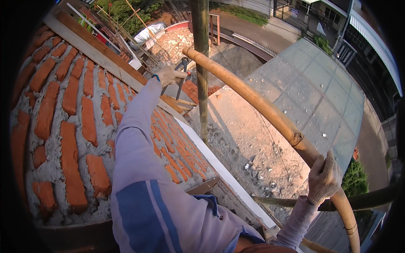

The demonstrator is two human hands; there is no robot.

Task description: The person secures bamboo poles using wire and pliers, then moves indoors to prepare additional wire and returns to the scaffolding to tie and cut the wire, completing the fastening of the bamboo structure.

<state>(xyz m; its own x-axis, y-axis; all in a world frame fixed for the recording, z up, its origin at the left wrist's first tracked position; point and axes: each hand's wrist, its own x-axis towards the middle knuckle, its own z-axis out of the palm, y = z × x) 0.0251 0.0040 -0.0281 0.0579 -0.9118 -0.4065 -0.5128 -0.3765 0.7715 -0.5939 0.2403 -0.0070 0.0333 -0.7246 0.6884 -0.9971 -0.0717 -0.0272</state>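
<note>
My left hand [169,76], in a pale work glove, reaches out beyond the brick wall. Its fingers are closed around dark metal pincers [184,63], whose jaws point up and whose handles spread below the hand. Close beside them is an upright greenish bamboo post [201,55]. At the lower right my right hand [325,177], also gloved, grips a long tan bamboo pole [257,103]. The pole slants from the post down to the lower right, its far end just in front of the post. Whether the two touch I cannot tell.
The brick wall [88,118] with rough mortar fills the left, edged by a wooden plank [97,55]. Below lie a dusty concrete slab [261,147] and a grey panelled roof [316,92]. A darker bamboo pole [367,200] crosses behind my right hand. The street lies far below.
</note>
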